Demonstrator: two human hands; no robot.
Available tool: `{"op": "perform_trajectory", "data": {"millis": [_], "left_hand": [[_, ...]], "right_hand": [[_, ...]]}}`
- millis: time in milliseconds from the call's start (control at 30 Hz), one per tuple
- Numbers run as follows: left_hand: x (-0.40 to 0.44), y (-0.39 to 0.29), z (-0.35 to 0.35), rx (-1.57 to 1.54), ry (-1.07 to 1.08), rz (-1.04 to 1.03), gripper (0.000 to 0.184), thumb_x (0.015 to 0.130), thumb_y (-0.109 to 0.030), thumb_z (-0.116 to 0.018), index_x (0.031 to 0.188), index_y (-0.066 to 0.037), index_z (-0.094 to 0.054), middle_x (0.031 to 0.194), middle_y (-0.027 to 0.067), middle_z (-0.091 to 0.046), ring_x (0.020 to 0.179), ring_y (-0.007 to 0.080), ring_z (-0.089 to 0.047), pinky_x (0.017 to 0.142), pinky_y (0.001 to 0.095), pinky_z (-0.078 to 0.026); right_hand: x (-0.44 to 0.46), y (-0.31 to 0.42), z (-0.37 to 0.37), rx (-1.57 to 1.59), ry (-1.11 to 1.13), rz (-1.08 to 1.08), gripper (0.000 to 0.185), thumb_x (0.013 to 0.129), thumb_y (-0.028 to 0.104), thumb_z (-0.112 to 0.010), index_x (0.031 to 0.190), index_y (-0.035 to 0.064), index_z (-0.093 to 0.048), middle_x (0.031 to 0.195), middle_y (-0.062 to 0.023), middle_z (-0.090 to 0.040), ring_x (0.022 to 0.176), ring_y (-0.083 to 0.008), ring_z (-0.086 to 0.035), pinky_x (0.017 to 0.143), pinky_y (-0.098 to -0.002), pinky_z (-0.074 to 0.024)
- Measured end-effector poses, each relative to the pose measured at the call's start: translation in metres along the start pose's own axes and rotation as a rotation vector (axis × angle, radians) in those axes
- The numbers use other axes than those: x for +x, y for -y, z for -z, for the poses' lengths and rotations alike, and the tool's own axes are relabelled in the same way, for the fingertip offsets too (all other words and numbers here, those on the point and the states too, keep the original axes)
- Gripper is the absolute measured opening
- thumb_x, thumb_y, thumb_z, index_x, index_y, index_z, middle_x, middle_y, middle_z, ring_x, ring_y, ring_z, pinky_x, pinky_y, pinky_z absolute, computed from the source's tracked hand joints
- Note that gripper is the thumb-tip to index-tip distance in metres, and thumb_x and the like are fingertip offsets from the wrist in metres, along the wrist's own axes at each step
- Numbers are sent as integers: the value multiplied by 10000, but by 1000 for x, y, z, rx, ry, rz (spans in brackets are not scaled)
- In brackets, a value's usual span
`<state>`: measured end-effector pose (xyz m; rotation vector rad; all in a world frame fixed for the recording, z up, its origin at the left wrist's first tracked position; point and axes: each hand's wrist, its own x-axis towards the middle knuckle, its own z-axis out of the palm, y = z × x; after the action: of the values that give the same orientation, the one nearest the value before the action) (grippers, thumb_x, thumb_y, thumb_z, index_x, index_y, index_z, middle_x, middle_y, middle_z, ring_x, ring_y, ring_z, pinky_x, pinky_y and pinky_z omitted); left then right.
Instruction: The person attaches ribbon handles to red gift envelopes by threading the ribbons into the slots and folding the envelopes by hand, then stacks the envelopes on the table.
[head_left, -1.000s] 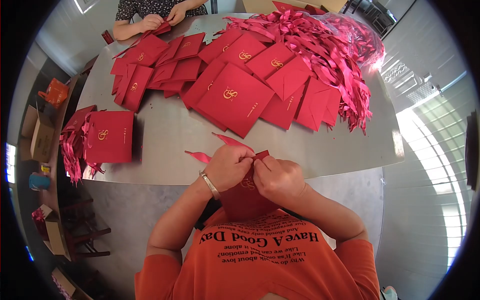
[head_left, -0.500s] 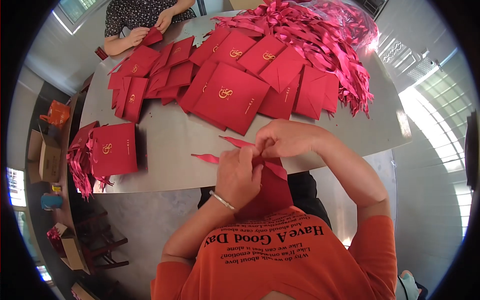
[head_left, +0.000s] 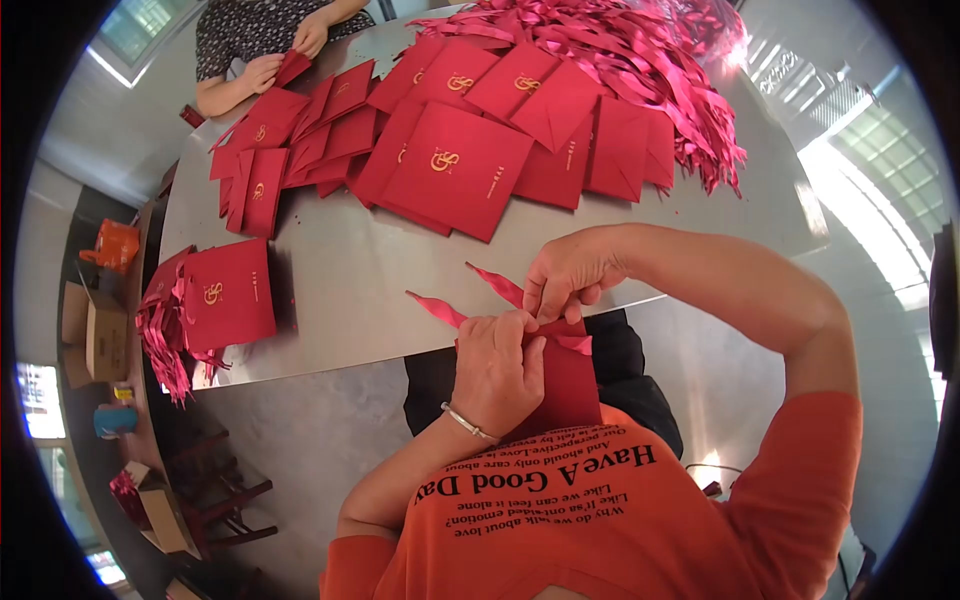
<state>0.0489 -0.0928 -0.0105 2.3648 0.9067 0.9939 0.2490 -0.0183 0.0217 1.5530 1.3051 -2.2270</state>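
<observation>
Bag (head_left: 572, 385) sits just off the near edge of the surface (head_left: 340, 300); I see my left grip (head_left: 498, 365) pinching its top, my right grip (head_left: 570, 272) pressed together there, on what I cannot tell.

Right hand (head_left: 572, 275) shifted tableward, elbow (head_left: 818, 325) flared; ribbon (head_left: 572, 345) now across bag (head_left: 572, 387).

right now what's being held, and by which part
A red bag, at its far edge beside the ribbon, in the left hand; the right hand's exact hold is unclear.
</observation>
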Motion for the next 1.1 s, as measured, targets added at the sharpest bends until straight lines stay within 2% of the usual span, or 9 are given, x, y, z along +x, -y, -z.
{"op": "perform_trajectory", "data": {"millis": [167, 267, 367, 433, 467, 533, 667, 733, 1100], "left_hand": [[0, 3, -4, -95, 66, 62, 237, 778, -28, -666, 970, -47, -528, 824, 112, -606, 742, 318, -575, 699, 410, -441], [-2, 17, -8, -191, 154, 187, 221, 776, -17, -667, 949, -39, -532, 805, 129, -618, 724, 329, -584, 660, 412, -458], [-1, 22, -10, -226, 182, 195, 211, 776, -16, -663, 937, -38, -529, 809, 132, -633, 716, 339, -595, 657, 418, -458], [-2, 20, -11, -204, 162, 145, 208, 776, -13, -660, 935, -38, -529, 819, 133, -642, 719, 345, -599, 666, 419, -457], [-1, 18, -11, -181, 173, 164, 201, 784, -15, -649, 936, -50, -523, 807, 118, -639, 743, 332, -608, 696, 421, -439], [1, 15, -12, -159, 180, 183, 194, 792, -17, -637, 937, -63, -516, 794, 103, -635, 767, 319, -617, 725, 424, -422], [0, 17, -13, -138, 169, 164, 205, 796, -17, -627, 970, -60, -528, 802, 106, -647, 770, 317, -620, 740, 422, -416], [-2, 18, -13, -140, 172, 131, 203, 799, -19, -622, 976, -60, -533, 800, 109, -648, 770, 316, -621, 742, 422, -415], [0, 20, -16, -110, 213, 110, 154, 814, -44, -612, 962, -70, -577, 752, 121, -632, 738, 315, -609, 718, 425, -414]], "right_hand": [[6, -15, -3, 47, 23, 27, 285, 733, 52, -707, 1015, 55, -663, 779, -10, -651, 589, -77, -607, 436, -192, -328], [4, -15, -21, 66, -145, 101, 264, 721, 13, -682, 981, 39, -650, 726, -13, -637, 585, -88, -602, 459, -203, -386], [-1, -8, -31, 39, -398, 235, 173, 739, -11, -654, 907, 11, -620, 685, -28, -624, 608, -96, -599, 502, -227, -451], [11, -5, -26, 7, -727, 549, 101, 767, -11, -645, 849, 1, -587, 700, -45, -628, 619, -98, -597, 532, -253, -493], [22, -7, -20, -1, -723, 547, 101, 767, -11, -645, 849, 1, -587, 700, -45, -628, 619, -98, -597, 532, -253, -493], [42, -11, -9, -124, -925, 723, 129, 744, 35, -647, 869, 6, -637, 760, -90, -679, 700, -171, -669, 640, -310, -540], [52, -12, -14, -213, -962, 805, 101, 765, 27, -644, 864, 11, -633, 776, -90, -687, 705, -165, -670, 651, -297, -542], [61, -15, -14, -36, -974, 887, 69, 832, -39, -628, 842, 10, -581, 737, -18, -635, 632, -67, -595, 561, -225, -496], [74, -16, -10, 29, -1005, 941, 61, 864, -26, -632, 845, 7, -584, 751, -23, -642, 649, -64, -600, 576, -221, -502]]}}
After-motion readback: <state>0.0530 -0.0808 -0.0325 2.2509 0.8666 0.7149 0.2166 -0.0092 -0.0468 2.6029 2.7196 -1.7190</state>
